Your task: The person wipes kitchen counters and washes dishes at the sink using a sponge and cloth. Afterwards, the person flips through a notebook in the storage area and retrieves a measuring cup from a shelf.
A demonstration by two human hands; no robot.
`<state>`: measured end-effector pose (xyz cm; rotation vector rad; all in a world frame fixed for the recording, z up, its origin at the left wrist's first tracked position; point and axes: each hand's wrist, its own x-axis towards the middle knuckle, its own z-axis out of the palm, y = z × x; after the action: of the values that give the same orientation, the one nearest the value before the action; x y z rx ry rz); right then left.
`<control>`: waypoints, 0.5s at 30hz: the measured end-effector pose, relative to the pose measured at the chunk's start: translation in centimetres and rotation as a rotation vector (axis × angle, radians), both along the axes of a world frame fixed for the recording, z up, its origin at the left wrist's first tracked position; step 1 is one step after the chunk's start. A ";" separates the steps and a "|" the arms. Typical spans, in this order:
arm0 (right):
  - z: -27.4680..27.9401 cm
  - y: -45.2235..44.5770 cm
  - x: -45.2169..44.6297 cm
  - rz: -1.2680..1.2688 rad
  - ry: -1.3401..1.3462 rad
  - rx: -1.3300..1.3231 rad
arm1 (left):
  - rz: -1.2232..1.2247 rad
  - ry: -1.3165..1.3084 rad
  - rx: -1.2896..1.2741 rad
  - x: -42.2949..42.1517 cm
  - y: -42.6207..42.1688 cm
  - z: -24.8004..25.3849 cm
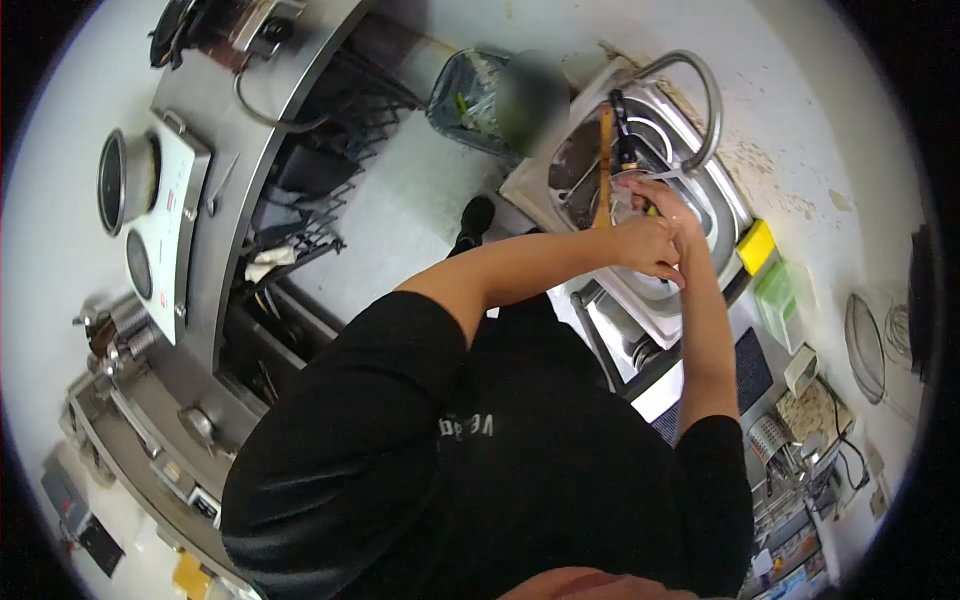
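Both of my hands are over the metal sink (735, 190). My left hand (645, 245) crosses to the right, its fingers closed around my right wrist. My right hand (665, 203) reaches beneath the tap (712, 110), where a thin stream of water runs toward the fingers. Those fingers look stretched and slightly bent, with no held thing visible. Close by, a wooden-handled utensil (605, 165) and a black-handled pan (622, 130) lean in the sink. Other dishes under my hands are partly hidden.
A yellow sponge (756, 247) and a green-and-clear plastic container (783, 295) stand at the sink's right edge. A lined waste bin (462, 105) is on the floor to the left. Farther left, a steel counter (225, 150) holds a pot (125, 180) on a white hob.
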<state>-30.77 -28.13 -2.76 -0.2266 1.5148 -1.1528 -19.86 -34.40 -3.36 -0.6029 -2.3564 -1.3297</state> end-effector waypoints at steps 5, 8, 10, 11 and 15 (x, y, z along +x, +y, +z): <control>-1.9 -0.9 -0.4 0.038 0.030 0.336 | -0.207 -0.130 -0.301 -0.2 1.8 -3.2; -5.0 -1.6 -1.4 0.276 0.499 0.440 | -0.192 -0.049 -0.465 -1.2 2.7 -6.1; -4.5 -2.3 -0.4 0.227 0.668 0.437 | -0.017 0.403 -0.552 -2.4 3.9 -9.9; -4.4 -2.9 0.0 0.115 0.585 0.516 | -0.018 0.397 -0.451 -3.0 5.0 -12.0; -10.2 -3.1 -0.6 0.409 1.548 0.432 | -0.049 0.470 -0.317 -4.9 2.2 -9.3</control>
<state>-31.40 -31.27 -12.93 -1.2514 2.7677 -0.1126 -24.74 -32.20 -12.62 -0.9530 -2.1711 -0.7254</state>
